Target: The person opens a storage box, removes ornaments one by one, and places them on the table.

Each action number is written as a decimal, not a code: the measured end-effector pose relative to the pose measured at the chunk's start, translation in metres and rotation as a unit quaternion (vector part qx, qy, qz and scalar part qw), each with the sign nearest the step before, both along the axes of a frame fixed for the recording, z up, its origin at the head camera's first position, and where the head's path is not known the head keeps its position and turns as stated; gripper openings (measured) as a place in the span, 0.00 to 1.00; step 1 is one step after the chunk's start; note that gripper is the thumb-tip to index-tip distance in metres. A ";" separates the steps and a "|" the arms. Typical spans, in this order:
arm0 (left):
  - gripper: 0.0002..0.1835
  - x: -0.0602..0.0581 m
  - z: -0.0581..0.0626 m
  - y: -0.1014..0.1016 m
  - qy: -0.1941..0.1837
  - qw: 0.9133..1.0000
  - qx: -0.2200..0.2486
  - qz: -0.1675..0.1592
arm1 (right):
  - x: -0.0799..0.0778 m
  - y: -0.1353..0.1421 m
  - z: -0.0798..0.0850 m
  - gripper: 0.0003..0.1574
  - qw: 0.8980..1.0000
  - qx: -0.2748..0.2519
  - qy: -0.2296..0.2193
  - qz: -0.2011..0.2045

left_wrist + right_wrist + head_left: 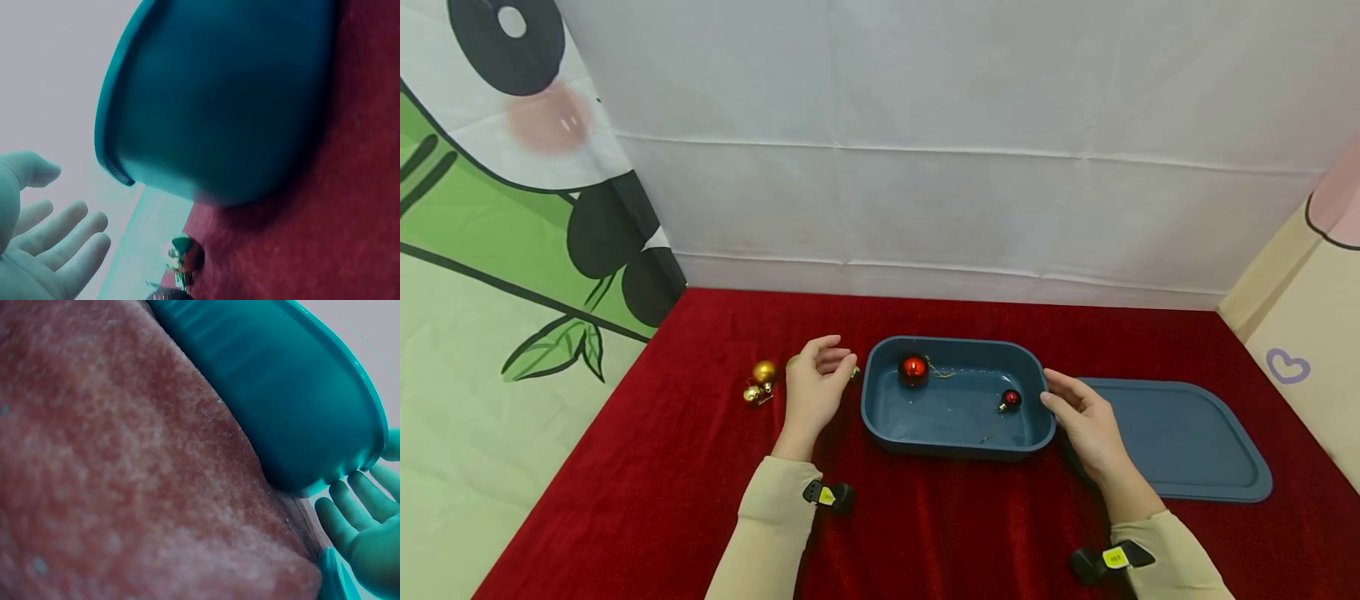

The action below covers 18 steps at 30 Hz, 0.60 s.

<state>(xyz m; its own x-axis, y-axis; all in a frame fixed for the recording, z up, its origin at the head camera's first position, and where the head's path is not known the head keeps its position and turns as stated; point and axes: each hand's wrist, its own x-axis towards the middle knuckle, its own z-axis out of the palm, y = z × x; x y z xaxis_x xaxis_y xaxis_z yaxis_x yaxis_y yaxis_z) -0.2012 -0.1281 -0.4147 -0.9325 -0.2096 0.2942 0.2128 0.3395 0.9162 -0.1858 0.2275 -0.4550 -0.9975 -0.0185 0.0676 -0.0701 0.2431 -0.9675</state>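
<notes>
My left hand [816, 387] hovers left of a blue rectangular container [955, 446], fingers loosely bent with nothing between them. In the left wrist view, shiny ball ornaments [187, 253] lie on the cloth below the fingers. The head view shows part of an ornament [855, 373] past the thumb; the hand hides the rest. My right hand [1086, 421] holds the container's right end, thumb at the rim and fingertips against the outer wall. Inside sit a larger red ball ornament [913, 370] with gold string and a smaller red ball ornament [1011, 400].
Gold ball ornaments [764, 372] lie in a cluster left of my left hand. A flat blue lid [1187, 437] rests right of the container, partly behind my right hand. Red cloth [925, 517] covers the table, and a white sheet [955, 208] hangs behind it.
</notes>
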 end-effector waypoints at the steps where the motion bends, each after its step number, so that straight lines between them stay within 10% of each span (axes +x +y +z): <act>1: 0.21 0.001 0.002 0.002 -0.003 1.000 0.007 -0.006 | 0.000 0.000 0.000 0.33 1.000 0.000 0.001 0.000; 8: 0.22 0.006 0.009 0.014 -0.042 0.998 0.030 -0.026 | 0.001 0.000 0.001 0.33 1.000 0.008 0.000 -0.001; 18: 0.20 0.013 0.007 0.033 0.017 0.998 0.020 -0.058 | 0.000 0.001 0.001 0.33 1.000 0.011 -0.003 -0.003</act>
